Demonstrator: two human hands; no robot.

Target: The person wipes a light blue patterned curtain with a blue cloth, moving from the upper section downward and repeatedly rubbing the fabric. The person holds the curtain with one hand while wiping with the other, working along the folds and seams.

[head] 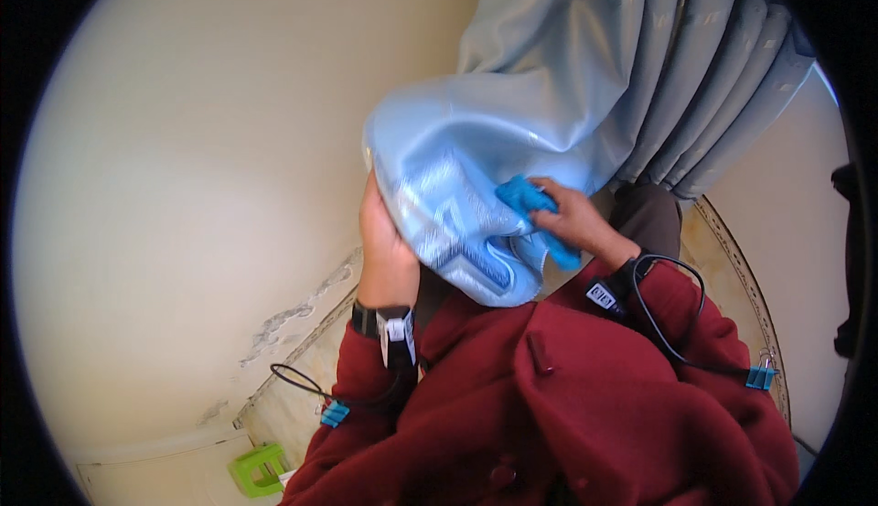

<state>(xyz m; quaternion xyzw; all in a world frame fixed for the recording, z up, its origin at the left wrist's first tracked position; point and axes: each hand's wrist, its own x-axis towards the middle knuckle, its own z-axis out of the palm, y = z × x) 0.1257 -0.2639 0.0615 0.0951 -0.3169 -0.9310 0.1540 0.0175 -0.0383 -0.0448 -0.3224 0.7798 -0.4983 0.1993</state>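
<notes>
A shiny light-blue curtain with a woven geometric pattern near its hem hangs before me, its lower end lifted. My left hand supports the gathered edge from behind; most of its fingers are hidden under the fabric. In my right hand is a bright blue cloth, bunched between thumb and fingers, with its other end hanging below the palm. This cloth lies against or just over the patterned face of the curtain; contact cannot be told exactly.
A cream wall with peeling patches stands on the left. Curtain folds fill the upper right. A green plastic object is at the lower left. Cables clipped to my red sleeves loop near both wrists. Tiled floor shows at right.
</notes>
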